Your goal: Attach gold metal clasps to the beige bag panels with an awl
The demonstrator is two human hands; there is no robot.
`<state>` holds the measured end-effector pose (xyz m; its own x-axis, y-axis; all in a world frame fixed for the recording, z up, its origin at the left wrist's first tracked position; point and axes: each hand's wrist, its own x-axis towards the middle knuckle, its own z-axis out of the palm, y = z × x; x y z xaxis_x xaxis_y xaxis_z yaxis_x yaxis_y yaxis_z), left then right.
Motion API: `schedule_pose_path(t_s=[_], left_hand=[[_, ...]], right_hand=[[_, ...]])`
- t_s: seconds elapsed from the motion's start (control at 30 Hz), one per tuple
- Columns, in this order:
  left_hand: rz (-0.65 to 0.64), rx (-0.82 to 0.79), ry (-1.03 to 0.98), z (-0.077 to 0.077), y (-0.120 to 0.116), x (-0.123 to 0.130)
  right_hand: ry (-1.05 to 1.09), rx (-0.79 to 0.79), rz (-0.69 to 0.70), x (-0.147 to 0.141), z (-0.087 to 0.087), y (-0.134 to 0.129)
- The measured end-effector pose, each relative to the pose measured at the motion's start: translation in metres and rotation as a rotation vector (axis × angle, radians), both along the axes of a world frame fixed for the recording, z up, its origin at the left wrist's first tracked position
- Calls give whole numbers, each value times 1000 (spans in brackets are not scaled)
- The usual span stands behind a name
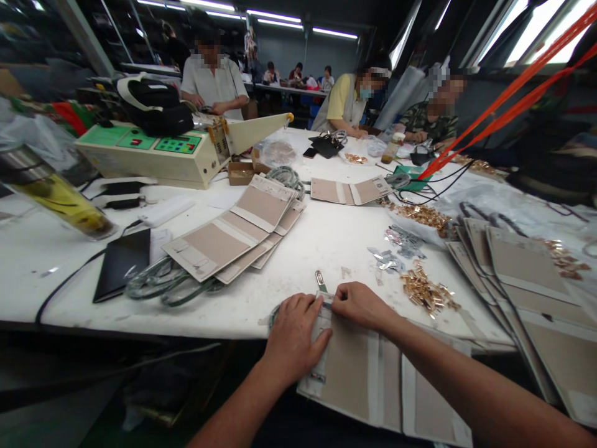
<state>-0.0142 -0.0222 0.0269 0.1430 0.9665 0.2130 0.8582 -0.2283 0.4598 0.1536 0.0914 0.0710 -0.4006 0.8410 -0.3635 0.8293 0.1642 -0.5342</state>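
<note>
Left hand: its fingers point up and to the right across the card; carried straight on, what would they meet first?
The left hand would almost at once meet the right hand, whose fingers press the same brown card at its top edge. The small metal clip lies just beyond, slightly off that line.

The left hand [295, 339] covers the near card's [359, 379] top left corner; that card's lower edge runs out of frame

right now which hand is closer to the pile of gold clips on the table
Right. The right hand rests on the card's top edge, just left of the gold clips; the left hand lies further left, flat on the card.
</note>
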Motion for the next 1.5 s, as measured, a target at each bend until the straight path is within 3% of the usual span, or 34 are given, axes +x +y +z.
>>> schedule_pose_path(t_s=[0.2,0.37,0.63,0.87,1.07,1.23,1.5], left_hand=[[-3,0,-20,2,1,-1],[-3,3,-14,2,1,-1],[11,13,-51,2,12,-2],[33,39,-48,6,33,-3],[45,42,-47,4,33,-3],[47,57,-51,3,31,-2],[45,58,-65,3,33,-2]], right_hand=[[-46,29,-9,-2,-1,-1],[-30,145,-22,-3,-3,-10],[60,154,-3,0,-13,-16],[256,3,65,10,-11,-5],[368,-164,115,30,-12,1],[379,-196,98,34,-18,4],[393,-255,21,34,-13,1]])
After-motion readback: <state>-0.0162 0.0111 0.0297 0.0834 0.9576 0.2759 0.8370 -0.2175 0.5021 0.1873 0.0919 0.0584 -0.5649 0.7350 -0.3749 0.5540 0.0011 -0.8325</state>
